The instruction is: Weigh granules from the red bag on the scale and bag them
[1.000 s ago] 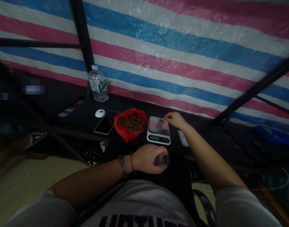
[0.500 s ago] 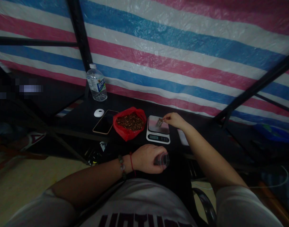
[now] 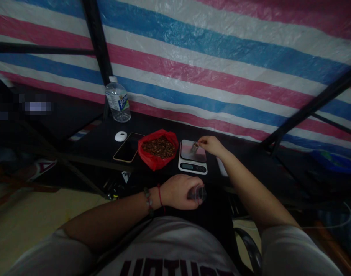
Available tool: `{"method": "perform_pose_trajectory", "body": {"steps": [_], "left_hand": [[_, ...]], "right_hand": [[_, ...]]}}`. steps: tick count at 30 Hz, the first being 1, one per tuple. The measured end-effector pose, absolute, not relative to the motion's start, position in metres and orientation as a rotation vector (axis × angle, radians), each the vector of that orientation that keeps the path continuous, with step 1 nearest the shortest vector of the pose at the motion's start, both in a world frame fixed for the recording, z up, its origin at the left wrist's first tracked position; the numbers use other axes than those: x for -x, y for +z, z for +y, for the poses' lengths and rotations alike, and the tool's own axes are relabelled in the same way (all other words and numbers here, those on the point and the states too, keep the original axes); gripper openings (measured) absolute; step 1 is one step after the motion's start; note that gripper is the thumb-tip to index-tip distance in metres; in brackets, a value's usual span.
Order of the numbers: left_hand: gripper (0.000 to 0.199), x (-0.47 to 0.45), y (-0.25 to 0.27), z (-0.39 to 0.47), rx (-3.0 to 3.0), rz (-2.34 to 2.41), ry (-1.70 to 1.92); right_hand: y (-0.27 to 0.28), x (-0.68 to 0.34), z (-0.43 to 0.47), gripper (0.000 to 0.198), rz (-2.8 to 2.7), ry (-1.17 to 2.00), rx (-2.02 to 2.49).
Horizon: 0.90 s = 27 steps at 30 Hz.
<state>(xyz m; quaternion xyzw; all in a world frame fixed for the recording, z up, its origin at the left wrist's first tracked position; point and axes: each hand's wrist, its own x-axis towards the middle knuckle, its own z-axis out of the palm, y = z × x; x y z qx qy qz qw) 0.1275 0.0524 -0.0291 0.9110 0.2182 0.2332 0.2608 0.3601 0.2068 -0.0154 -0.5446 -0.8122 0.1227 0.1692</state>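
Down in front of the digital scale [image 3: 193, 168], the left hand [image 3: 179, 191] has its fingers curled snugly round a clear cup [image 3: 200, 194] – mouth facing right, long axis lying roughly sideways. Up at the scale's metal plate [image 3: 187, 146], the right hand [image 3: 212, 145] has thumb and index nearly pinched, only a narrow gap if any, right by the rim of a small see-through container [image 3: 195, 148]. Can't tell if they're actually holding something or touching it, tbh. That container stands on the plate, open end up, long axis near upright – red plastic bag [image 3: 152, 164] of brown bits [image 3: 159, 147] sits just left of the scale
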Motion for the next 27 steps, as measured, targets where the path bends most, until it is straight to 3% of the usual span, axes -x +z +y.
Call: {"method": "perform_pose_trajectory", "body": {"steps": [13,17,22,27], "left_hand": [[0.027,-0.127,-0.030,0.052,-2.484,0.586,0.641],[0.027,-0.128,-0.031,0.052,-2.493,0.587,0.642],[0.027,-0.128,-0.030,0.052,-2.485,0.585,0.656],[0.025,-0.127,-0.030,0.052,-2.488,0.586,0.646]], "right_hand": [[-0.025,-0.361,0.211,0.029,-2.295,0.173,1.468],[-0.033,-0.358,0.209,0.046,-2.268,0.254,1.509],[-0.041,-0.354,0.208,0.032,-2.223,0.424,1.494],[-0.042,-0.355,0.207,0.035,-2.122,0.464,1.502]]}}
